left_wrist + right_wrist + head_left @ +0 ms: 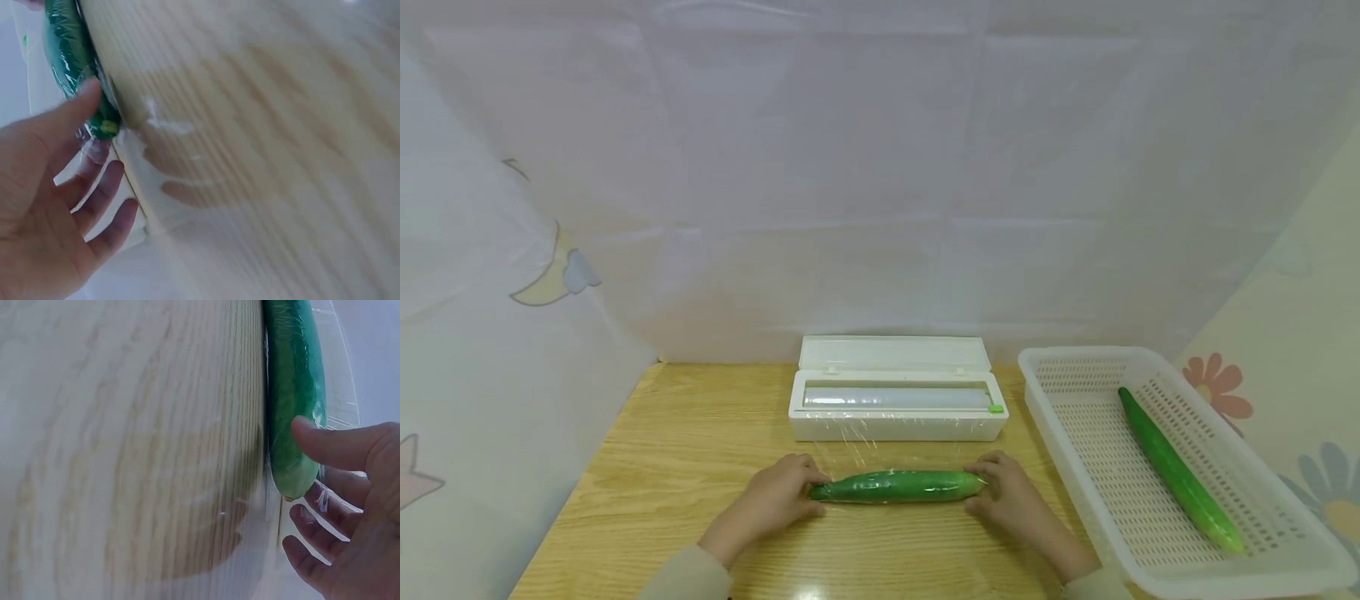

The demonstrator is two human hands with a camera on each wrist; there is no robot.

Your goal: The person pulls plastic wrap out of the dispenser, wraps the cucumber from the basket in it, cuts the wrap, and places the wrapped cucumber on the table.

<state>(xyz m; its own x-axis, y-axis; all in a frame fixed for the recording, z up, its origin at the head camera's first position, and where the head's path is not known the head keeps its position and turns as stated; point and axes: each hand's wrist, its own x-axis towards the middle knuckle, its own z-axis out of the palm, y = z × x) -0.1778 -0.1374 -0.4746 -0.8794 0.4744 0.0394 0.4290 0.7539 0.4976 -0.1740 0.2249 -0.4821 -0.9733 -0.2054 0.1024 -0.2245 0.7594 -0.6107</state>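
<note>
A green cucumber (898,486) lies crosswise on the wooden table with clear plastic wrap around it. My left hand (784,493) grips its darker left end; in the left wrist view the thumb (84,103) presses the wrapped skin and the other fingers are spread behind. At the paler right end my right hand (1009,498) holds the cucumber, its thumb (306,434) on the near side. Clear plastic wrap (865,454) stretches from the cucumber back to a white wrap dispenser (898,429). Inside the dispenser sits a film roll (895,397), under a raised lid (895,354).
On the right stands a white perforated basket (1078,450) holding another cucumber (1180,471). A green slider (996,409) sits at the right of the dispenser's front edge. Pale sheeting (880,167) rises behind the wood-grain table (647,467).
</note>
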